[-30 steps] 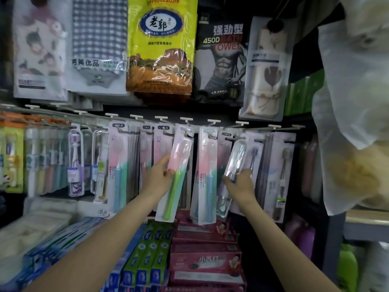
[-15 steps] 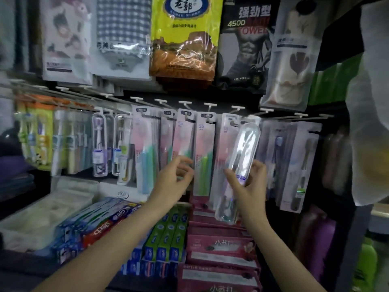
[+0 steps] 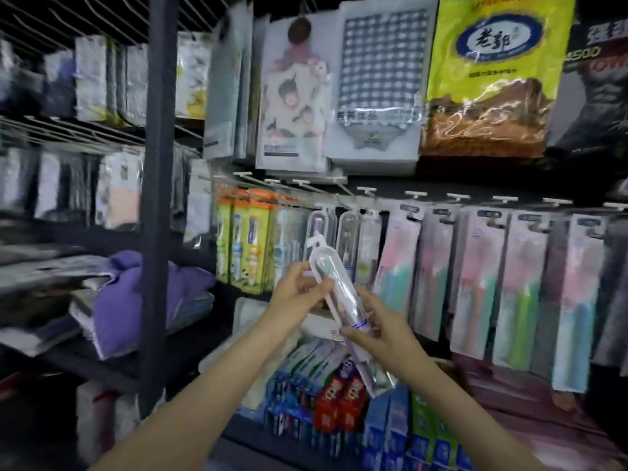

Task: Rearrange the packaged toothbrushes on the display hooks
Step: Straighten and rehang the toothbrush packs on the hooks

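In front of the hooks: both hands hold one clear pack (image 3: 343, 300) off the rack, tilted with its hang tab up and to the left and its lower end down to the right.
Left hand (image 3: 295, 300): grips the upper part of the pack; fingers (image 3: 317, 289) curled against its left edge, thumb toward the tab end.
Right hand (image 3: 380, 329): grips the pack lower down, near its blue label; fingers curled round the clear shell from the right.
Pack contents: a toothbrush inside the blister; blur hides its details.
Below the hands: toothpaste boxes (image 3: 334, 396) in blue, red and green stand in rows on the lower shelf.
Lower right: pinkish boxes (image 3: 503, 389) lie stacked on the same shelf.
Behind the pack: two similar clear packs (image 3: 334, 232) hang from hooks just above the held one.
Right of them: pink carded brushes (image 3: 475, 283) with blue and green handles hang in a row.
Left of them: green and orange packs (image 3: 243, 239) hang at the row's left end.
Hooks (image 3: 416, 194): white-tipped, in a line above the cards.
Upper row: a yellow bag (image 3: 489, 73), a checked cloth pack (image 3: 379, 79) and a cartoon-print pack (image 3: 294, 96) hang above.
Far left: a dark post (image 3: 158, 198), and past it a shelf with a folded purple cloth (image 3: 136, 294).
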{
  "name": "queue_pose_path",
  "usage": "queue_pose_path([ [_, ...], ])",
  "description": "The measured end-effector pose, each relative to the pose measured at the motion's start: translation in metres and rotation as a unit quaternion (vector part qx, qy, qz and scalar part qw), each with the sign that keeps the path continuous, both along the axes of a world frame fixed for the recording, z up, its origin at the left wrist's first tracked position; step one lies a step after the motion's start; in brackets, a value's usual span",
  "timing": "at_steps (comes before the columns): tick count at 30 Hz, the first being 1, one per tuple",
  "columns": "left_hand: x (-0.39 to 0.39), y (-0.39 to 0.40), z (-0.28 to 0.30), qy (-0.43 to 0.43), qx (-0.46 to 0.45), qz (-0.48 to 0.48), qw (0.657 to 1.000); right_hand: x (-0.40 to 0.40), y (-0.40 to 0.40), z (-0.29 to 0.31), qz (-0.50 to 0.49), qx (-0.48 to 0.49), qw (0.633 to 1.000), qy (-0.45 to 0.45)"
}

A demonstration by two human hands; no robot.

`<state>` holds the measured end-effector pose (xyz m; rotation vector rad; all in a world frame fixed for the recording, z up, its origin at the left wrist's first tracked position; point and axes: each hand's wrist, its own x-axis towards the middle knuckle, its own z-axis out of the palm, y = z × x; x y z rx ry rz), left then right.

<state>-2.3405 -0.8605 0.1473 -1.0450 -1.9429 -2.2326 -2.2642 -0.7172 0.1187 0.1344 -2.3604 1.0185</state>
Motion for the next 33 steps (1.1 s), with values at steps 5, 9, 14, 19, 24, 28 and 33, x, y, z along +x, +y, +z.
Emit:
queue_pose_path([
  [5, -0.056, -0.037, -0.008, -0.048, -0.042, 0.026, 0.998, -0.045, -0.038, -0.003, -0.028, -0.074, 0.997, 0.004],
  [9, -0.089, -0.054, -0.010, -0.075, -0.054, 0.052, 0.994, -0.077, -0.030, 0.013, -0.154, -0.179, 0.970, 0.062],
  [14, -0.106, -0.064, -0.018, -0.073, -0.059, 0.048, 0.994, -0.106, -0.017, 0.041, -0.216, -0.209, 0.950, 0.088],
  [19, -0.116, -0.067, -0.017, -0.066, -0.068, 0.047, 0.994, -0.115, -0.007, 0.048, -0.261, -0.129, 0.954, 0.070],
  [24, -0.115, -0.059, -0.014, -0.048, -0.073, 0.048, 0.995, -0.120, -0.007, 0.046, -0.304, -0.066, 0.949, 0.056],
  [28, -0.106, -0.050, -0.016, -0.037, -0.092, 0.049, 0.994, -0.121, -0.009, 0.044, -0.281, -0.088, 0.955, 0.039],
  [33, -0.084, -0.035, -0.013, -0.025, -0.093, 0.058, 0.994, -0.104, -0.007, 0.044, -0.255, -0.073, 0.964, 0.006],
])
